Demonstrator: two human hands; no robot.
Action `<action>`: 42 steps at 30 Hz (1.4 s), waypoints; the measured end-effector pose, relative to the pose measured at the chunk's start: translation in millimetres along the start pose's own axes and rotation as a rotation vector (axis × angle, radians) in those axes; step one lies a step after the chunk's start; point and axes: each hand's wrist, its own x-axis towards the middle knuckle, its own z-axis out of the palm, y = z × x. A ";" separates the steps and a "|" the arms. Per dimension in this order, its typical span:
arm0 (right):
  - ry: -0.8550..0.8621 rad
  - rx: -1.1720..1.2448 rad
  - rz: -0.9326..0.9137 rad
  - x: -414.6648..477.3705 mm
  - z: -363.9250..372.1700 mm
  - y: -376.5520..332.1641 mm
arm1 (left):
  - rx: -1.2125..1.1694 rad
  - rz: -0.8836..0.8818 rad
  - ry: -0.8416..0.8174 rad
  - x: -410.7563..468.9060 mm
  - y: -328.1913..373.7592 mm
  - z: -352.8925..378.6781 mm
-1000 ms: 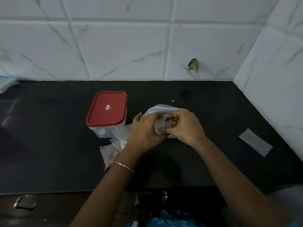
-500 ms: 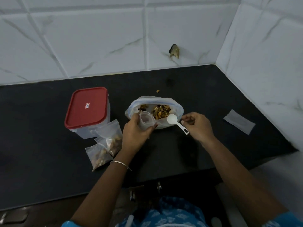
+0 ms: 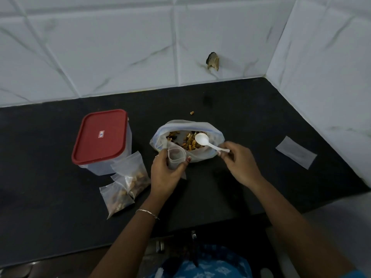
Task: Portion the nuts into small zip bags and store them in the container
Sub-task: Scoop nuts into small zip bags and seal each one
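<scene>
Your right hand (image 3: pixel 239 163) is pinching the spoon (image 3: pixel 208 144) by its handle, with the bowl pointing away and leftward over the nuts (image 3: pixel 189 144) in the big bag (image 3: pixel 180 123). Your left hand (image 3: pixel 166 173) is gripping the small bag (image 3: pixel 176 156), mouth open, just left of the spoon.

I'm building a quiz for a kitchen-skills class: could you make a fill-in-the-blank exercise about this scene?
1. The rectangular clear plastic container wears a ____ lid.
2. Above the large clear bag of nuts, the right hand holds a small white plastic spoon by its ____.
3. The left hand holds a small clear zip bag with its mouth ____.
Missing: red; handle; open.
</scene>
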 end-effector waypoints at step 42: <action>-0.400 -0.154 0.001 82.6 0.1 -8.9 | -0.087 -0.021 -0.443 0.6 -8.9 4.1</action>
